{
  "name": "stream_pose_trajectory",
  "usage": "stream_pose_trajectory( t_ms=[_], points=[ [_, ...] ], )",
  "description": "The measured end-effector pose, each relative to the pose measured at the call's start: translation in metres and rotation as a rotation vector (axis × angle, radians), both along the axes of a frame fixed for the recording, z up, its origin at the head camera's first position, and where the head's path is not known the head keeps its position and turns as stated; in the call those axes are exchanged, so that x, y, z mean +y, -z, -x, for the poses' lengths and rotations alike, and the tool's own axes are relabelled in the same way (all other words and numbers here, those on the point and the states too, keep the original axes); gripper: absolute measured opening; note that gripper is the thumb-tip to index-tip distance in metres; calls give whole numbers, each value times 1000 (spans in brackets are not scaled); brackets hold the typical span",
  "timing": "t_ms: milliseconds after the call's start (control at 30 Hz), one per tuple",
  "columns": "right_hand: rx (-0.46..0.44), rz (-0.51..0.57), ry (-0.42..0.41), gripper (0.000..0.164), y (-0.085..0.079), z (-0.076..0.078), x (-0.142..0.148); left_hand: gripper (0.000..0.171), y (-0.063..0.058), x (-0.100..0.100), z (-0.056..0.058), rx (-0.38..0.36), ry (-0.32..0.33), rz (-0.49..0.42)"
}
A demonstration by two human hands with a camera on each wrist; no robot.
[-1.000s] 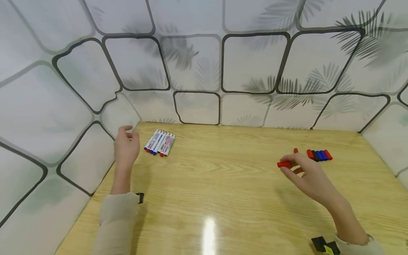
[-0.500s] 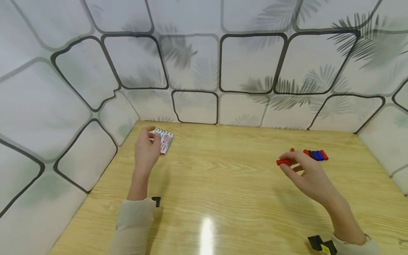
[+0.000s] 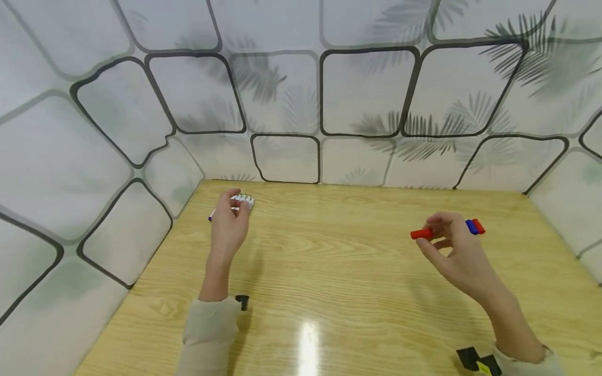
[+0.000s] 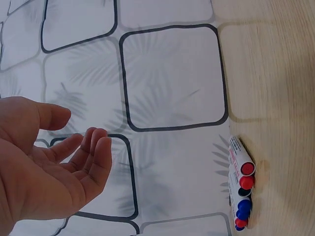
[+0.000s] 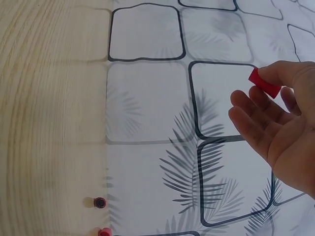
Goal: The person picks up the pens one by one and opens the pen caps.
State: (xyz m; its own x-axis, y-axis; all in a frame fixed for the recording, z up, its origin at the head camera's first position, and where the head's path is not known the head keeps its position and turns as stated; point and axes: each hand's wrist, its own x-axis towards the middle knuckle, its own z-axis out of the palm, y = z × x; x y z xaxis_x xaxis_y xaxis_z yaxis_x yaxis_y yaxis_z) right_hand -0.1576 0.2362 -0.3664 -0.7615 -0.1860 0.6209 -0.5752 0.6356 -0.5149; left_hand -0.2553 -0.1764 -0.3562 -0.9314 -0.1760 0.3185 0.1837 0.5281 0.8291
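Note:
My right hand [image 3: 458, 256] pinches a red marker cap [image 3: 420, 234] between thumb and fingers, above the table. In the right wrist view the same cap [image 5: 266, 83] sits at the thumb tip, and the other fingers curve loosely below. On the left, my left hand [image 3: 228, 230] is held over a row of white markers [image 3: 247, 199], covering most of them in the head view. Nothing is in its loosely bent fingers [image 4: 101, 162], as the left wrist view shows. There the markers [image 4: 241, 160] lie side by side with red, blue and black ends, apart from the hand.
Behind my right hand lie loose caps, of which a blue cap [image 3: 472, 226] and a red one [image 3: 478, 226] show. Another small red cap [image 5: 100, 202] is on the table in the right wrist view. A patterned wall [image 3: 287, 156] borders the wooden table [image 3: 329, 271].
My left hand has moved right from beside the wall to over the markers. The right hand still pinches the red cap and has shifted slightly, hiding more of the loose caps.

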Motion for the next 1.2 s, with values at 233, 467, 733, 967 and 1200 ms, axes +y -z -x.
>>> stream_pose_trajectory(
  t_ms=[233, 467, 733, 967, 1200],
  points=[
    [-4, 21, -20, 41, 4, 2, -1, 42, 0, -1, -3, 15, 23, 13],
    [12, 27, -24, 38, 6, 3, 0, 42, -2, -4, -5, 19, 30, 23],
    [5, 55, -37, 39, 7, 4, -2, 43, -2, -6, -5, 21, 38, 17],
    [-7, 43, -52, 37, 8, 4, -2, 43, -1, -7, -5, 2, 38, 17],
    [-58, 21, -45, 33, 11, 4, -2, 43, -1, -8, -4, -20, 43, 27]
  ],
)
